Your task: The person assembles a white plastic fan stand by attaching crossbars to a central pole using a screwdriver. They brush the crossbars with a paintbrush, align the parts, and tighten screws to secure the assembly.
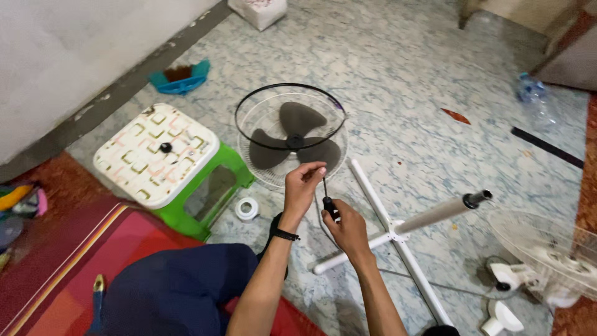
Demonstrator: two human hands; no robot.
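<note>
Soft, even indoor light; faint shadows, slight wide-angle edge distortion.

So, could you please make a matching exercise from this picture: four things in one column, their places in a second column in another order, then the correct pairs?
Things:
1. screwdriver
2. fan blade
3. roll of white tape
4. small black knob

Places:
A. on the floor beside the green stool
B. on top of the stool's patterned seat
C. inside the round wire guard on the floor
D. between the left hand and the right hand

Pairs: 1-D, 2-C, 3-A, 4-B
</note>
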